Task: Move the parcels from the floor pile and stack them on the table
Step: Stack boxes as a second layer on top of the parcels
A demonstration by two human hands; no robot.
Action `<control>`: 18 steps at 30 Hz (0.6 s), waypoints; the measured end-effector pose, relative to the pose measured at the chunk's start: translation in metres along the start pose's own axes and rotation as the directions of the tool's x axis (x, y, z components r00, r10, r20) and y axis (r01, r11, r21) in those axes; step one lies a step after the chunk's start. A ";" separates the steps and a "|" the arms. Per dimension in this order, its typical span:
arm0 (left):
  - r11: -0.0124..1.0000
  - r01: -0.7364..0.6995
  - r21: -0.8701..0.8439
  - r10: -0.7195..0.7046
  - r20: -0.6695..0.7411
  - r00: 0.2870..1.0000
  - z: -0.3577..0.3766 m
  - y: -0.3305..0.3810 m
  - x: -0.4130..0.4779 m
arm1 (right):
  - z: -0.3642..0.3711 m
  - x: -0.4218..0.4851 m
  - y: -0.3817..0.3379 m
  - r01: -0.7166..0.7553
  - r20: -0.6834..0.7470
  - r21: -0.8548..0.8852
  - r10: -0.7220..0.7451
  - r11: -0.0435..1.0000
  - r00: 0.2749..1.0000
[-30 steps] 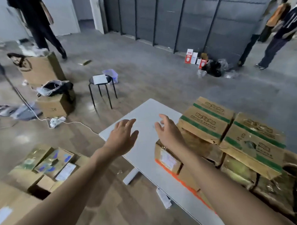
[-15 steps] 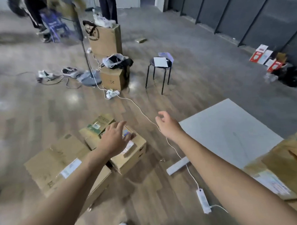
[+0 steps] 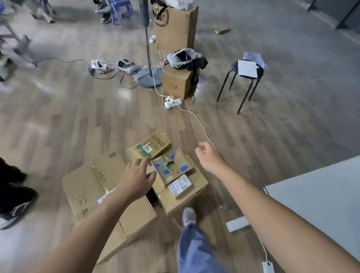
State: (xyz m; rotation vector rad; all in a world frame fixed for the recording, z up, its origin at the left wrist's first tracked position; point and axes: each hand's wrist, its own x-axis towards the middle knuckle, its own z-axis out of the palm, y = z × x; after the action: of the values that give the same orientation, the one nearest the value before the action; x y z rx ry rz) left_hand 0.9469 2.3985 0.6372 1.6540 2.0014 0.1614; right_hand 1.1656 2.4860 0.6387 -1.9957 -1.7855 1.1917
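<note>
The parcel pile [image 3: 84,180] sits on a wood-plank floor [image 3: 62,124], black stool [image 3: 237,66] beyond it, white table [image 3: 330,192] to its right. The left hand [image 3: 135,178] is spread above it; the right hand [image 3: 209,158] is loosely curled, empty.

We see a wood-plank floor [image 3: 72,123] bearing a pile of cardboard parcels [image 3: 85,186], a black stool [image 3: 237,67], a white power strip [image 3: 172,102] and a fan base [image 3: 146,80]; the white table [image 3: 330,192] stands at right.
</note>
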 end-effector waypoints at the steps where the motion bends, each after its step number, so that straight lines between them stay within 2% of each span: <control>1: 1.000 0.023 0.008 -0.023 0.011 1.000 0.001 -0.002 0.015 | 0.002 0.019 -0.002 0.000 0.020 -0.009 0.000 1.000 1.000; 6: 0.987 0.157 0.029 -0.159 0.073 0.985 0.007 -0.009 0.099 | 0.012 0.118 -0.002 -0.024 0.129 -0.009 0.025 1.000 0.991; 11: 0.972 0.227 0.059 -0.233 0.133 0.963 0.035 -0.030 0.175 | 0.037 0.213 0.009 -0.032 0.221 -0.081 0.050 0.996 0.974; 15: 0.959 0.270 0.081 -0.281 0.210 0.936 0.073 -0.066 0.235 | 0.077 0.292 0.024 -0.055 0.246 -0.114 0.082 0.992 0.966; 18: 0.946 0.323 0.007 -0.314 0.257 0.914 0.115 -0.099 0.289 | 0.123 0.352 0.044 -0.064 0.247 -0.141 0.097 0.988 0.964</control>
State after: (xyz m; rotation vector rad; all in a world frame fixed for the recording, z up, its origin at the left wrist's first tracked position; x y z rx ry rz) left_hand 0.8832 2.6193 0.4050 1.2319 2.0195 -0.1291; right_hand 1.0934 2.7513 0.3826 -2.0862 -1.9646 1.4481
